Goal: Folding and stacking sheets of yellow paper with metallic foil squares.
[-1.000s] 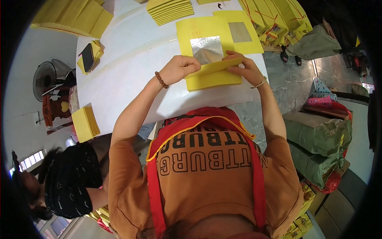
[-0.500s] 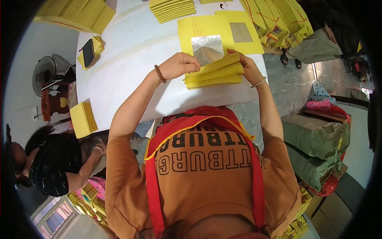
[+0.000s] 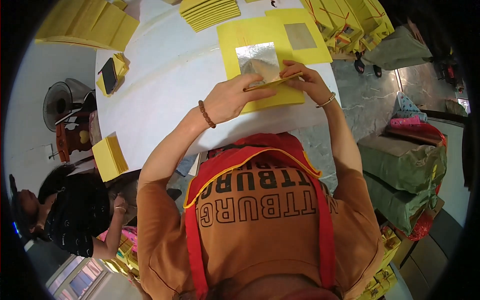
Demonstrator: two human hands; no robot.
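Observation:
My left hand is closed on a narrow folded edge of yellow paper, its fingers on top and its thumb on the near side. At the other end of the same fold, my right hand grips it between fingers and thumb. More flat yellow paper lies under both hands. Just beyond them, a yellow sheet carries a shiny silver foil square, partly covered by the fold and fingers. Another yellow sheet with a dull grey-brown square lies to its right.
The white table holds a stack of folded yellow paper, a dark phone-like slab and a yellow bundle. Yellow bags stand far right. A person in black sits at left. Green wrapped bales stand at right.
The fanned pleats of yellow paper between my hands are now pressed into one narrow fold. My left hand has moved right and slightly nearer, its fingers now stretched along the fold.

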